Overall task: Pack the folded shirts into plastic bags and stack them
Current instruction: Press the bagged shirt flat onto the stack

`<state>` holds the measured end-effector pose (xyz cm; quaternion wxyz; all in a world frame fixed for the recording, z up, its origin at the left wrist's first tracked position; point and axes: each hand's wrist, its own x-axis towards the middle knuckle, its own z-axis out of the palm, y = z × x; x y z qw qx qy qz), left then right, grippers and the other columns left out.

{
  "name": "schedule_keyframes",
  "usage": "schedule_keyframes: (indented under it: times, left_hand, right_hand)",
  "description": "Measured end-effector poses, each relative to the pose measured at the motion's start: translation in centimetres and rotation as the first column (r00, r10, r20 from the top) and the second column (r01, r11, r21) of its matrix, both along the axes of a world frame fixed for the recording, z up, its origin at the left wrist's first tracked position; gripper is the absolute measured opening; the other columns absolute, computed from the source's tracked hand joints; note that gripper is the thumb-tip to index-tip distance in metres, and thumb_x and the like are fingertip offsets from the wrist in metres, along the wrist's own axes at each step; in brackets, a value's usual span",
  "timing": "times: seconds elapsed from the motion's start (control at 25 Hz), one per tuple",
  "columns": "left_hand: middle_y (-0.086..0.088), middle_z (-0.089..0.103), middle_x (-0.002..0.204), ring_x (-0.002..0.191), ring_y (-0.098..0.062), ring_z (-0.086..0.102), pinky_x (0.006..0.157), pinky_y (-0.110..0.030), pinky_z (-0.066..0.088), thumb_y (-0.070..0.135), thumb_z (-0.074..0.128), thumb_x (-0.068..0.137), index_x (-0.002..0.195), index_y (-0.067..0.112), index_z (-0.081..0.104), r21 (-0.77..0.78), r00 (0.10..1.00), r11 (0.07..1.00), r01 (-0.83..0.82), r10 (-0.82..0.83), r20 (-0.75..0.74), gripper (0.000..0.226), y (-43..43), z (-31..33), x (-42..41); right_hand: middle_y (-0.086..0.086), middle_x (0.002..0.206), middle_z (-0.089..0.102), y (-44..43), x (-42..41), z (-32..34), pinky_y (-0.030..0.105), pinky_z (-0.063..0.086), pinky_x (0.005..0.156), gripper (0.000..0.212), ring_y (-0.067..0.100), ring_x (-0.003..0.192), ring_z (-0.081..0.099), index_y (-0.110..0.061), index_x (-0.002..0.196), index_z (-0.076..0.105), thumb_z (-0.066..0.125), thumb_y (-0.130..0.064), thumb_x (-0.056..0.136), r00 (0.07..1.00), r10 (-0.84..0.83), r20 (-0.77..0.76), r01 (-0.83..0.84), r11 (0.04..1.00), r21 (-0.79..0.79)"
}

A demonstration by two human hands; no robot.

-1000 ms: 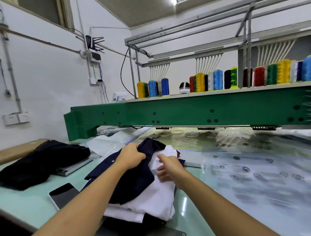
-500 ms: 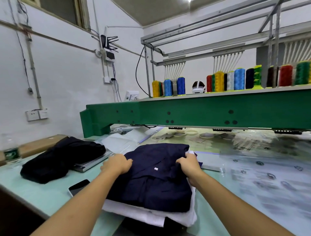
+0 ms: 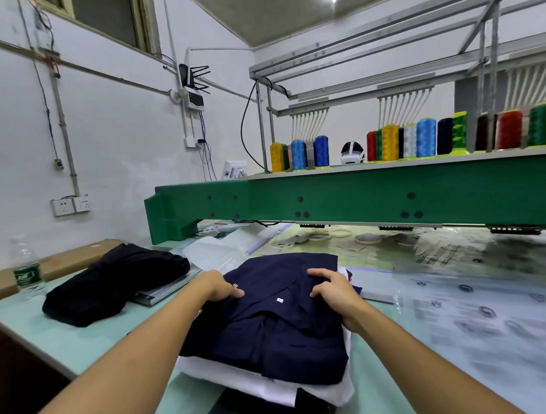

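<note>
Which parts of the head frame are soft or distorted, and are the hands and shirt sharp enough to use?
Head view: left hand, right hand and navy shirt are sharp; plastic bags at right are smeared and glary; green machine beam bows from wide-angle distortion; ceiling light clips at top edge.

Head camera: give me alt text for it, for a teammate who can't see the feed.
Both hands, left hand and right hand, press flat on a folded navy shirt topping a pile with a white shirt beneath, on a pale green table. A dark garment lies left; clear plastic bags lie right, under a green machine beam.
</note>
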<state>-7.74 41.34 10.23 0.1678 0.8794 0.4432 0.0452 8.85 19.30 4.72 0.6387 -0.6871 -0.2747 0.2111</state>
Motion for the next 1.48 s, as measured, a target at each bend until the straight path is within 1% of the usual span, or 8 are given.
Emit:
schedule_keyframes:
  times: [0.28, 0.44, 0.64, 0.72, 0.96, 1.28, 1.36, 1.48]
  left_hand:
    - [-0.002, 0.068, 0.098, 0.097, -0.027, 0.064, 0.074, -0.026, 0.048, 0.019, 0.068, 0.087, 0.096, 0.015, 0.061, 0.126, 0.923, 0.93, 0.345, -0.36, 0.134, 0.012, -4.7, 2.6, 2.0]
    - [0.0, 0.069, 0.105, 0.093, -0.017, 0.069, 0.066, -0.027, 0.051, 0.033, 0.068, 0.084, 0.102, 0.023, 0.065, -0.223, 0.807, 0.787, 0.575, -0.499, 0.317, 0.021, -10.3, 4.5, 4.4]
    - [-0.008, 0.064, 0.108, 0.091, -0.018, 0.057, 0.079, -0.028, 0.047, 0.019, 0.057, 0.097, 0.107, 0.013, 0.061, 0.001, 0.892, 0.926, 0.377, -0.363, 0.271, 0.012, -9.0, 2.6, 4.1]
    - [-0.004, 0.06, 0.106, 0.09, -0.017, 0.058, 0.073, -0.024, 0.046, 0.028, 0.065, 0.095, 0.104, 0.014, 0.055, -0.083, 0.927, 0.945, 0.315, -0.288, 0.242, 0.019, -8.6, 0.9, 3.6]
    - [0.0, 0.054, 0.145, 0.128, -0.013, 0.053, 0.111, -0.031, 0.041, 0.017, 0.06, 0.1, 0.147, 0.018, 0.046, -0.071, 0.75, 0.882, 0.466, -0.352, 0.56, 0.049, -12.3, -0.5, 5.9]
    - [0.012, 0.056, 0.131, 0.102, 0.002, 0.062, 0.073, -0.008, 0.048, 0.011, 0.05, 0.103, 0.148, 0.028, 0.039, -0.169, 0.535, 0.66, 0.732, -0.403, 0.743, 0.049, -20.9, 2.7, 12.1]
    - [0.006, 0.062, 0.126, 0.087, -0.007, 0.067, 0.063, -0.021, 0.056, 0.012, 0.048, 0.103, 0.141, 0.025, 0.042, -0.208, 0.567, 0.641, 0.739, -0.426, 0.705, 0.04, -23.0, 1.6, 13.4]
    - [-0.004, 0.063, 0.13, 0.107, -0.021, 0.064, 0.086, -0.035, 0.057, 0.021, 0.06, 0.099, 0.141, 0.015, 0.05, -0.043, 0.617, 0.65, 0.759, -0.696, 0.369, 0.044, -25.5, -1.8, 15.6]
  right_hand:
    - [-0.005, 0.106, 0.071, 0.4, -0.3, 0.8, 0.021, 0.054, 0.08, 0.015, 0.01, 0.095, 0.068, -0.027, 0.1, 0.078, 0.067, -0.031, 0.091, 0.999, 0.018, -0.046, -0.018, 1.0, 0.005]
    - [0.005, 0.1, 0.077, 1.0, -0.6, 1.8, 0.034, 0.059, 0.076, 0.048, 0.023, 0.09, 0.075, -0.024, 0.104, 0.078, 0.061, -0.065, 0.085, 0.947, 0.169, -0.272, -0.146, 0.984, 0.102]
    - [0.011, 0.081, 0.075, 1.0, -0.3, 1.2, 0.028, 0.052, 0.052, 0.02, 0.023, 0.061, 0.07, -0.012, 0.095, 0.074, 0.072, -0.025, 0.08, 0.937, 0.109, -0.332, -0.093, 0.994, 0.063]
    - [0.011, 0.078, 0.072, 1.3, -0.7, 1.1, 0.027, 0.051, 0.048, 0.014, 0.023, 0.057, 0.068, -0.008, 0.094, 0.068, 0.066, -0.005, 0.08, 0.964, 0.053, -0.262, -0.046, 0.998, 0.033]
    - [0.015, 0.084, 0.072, 1.2, -1.3, 2.5, 0.029, 0.054, 0.051, 0.024, 0.026, 0.064, 0.069, -0.009, 0.104, 0.066, 0.055, 0.003, 0.086, 0.96, 0.018, -0.28, 0.02, 0.991, 0.13]
    - [0.017, 0.084, 0.064, -11.2, 6.1, 6.8, 0.028, 0.052, 0.053, 0.032, 0.024, 0.062, 0.063, -0.008, 0.105, 0.063, 0.052, 0.014, 0.085, 0.972, -0.171, -0.161, 0.205, 0.951, 0.231]
    - [0.014, 0.084, 0.064, -15.9, 8.1, 6.8, 0.028, 0.052, 0.055, 0.034, 0.023, 0.067, 0.063, -0.012, 0.104, 0.063, 0.052, 0.014, 0.085, 0.967, -0.239, -0.083, 0.25, 0.955, 0.162]
    - [0.008, 0.081, 0.063, -23.2, 10.5, 6.0, 0.024, 0.048, 0.053, 0.035, 0.019, 0.068, 0.062, -0.016, 0.102, 0.061, 0.055, 0.013, 0.083, 0.946, -0.316, 0.067, 0.315, 0.949, 0.022]
